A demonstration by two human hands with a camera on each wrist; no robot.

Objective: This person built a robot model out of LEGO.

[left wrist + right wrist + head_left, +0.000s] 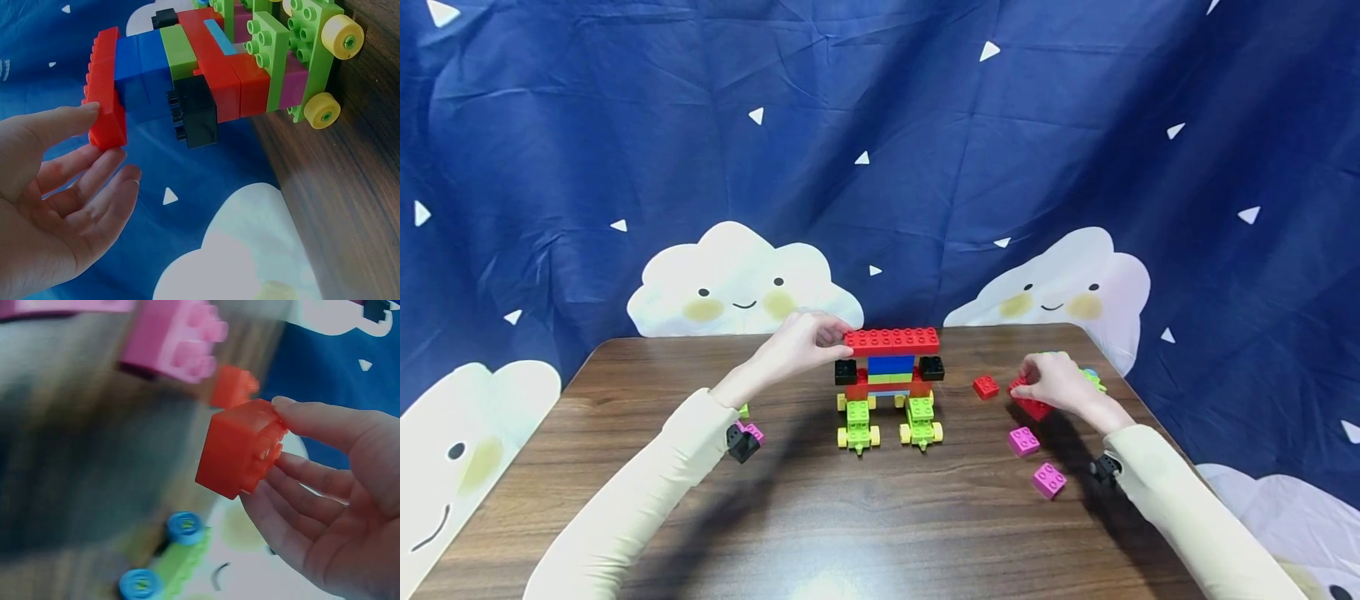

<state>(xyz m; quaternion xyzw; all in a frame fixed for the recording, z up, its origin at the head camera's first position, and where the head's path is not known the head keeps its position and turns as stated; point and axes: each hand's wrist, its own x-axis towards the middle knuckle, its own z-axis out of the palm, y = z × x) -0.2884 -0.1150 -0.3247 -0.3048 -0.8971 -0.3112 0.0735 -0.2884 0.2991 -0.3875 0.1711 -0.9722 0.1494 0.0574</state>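
Observation:
In the middle of the table stands a brick build (891, 387) on two lime-green wheeled bases (858, 421) with yellow wheels. A long red studded layer (895, 340) tops it, over blue bricks (142, 65). My left hand (805, 342) pinches the left end of that red layer, thumb on the studded side and fingers underneath. A black brick (197, 112) juts out from each side lower down. At the right, my right hand (1063, 379) holds a red brick (234, 450) between thumb and fingers, with its studs toward the palm.
A small red brick (986, 387) and two pink bricks (1024, 441) lie around the right hand. A green piece with blue wheels (184, 528) is beyond it. Pink pieces (752, 432) show by the left sleeve. A blue cloth (895, 167) hangs behind the table.

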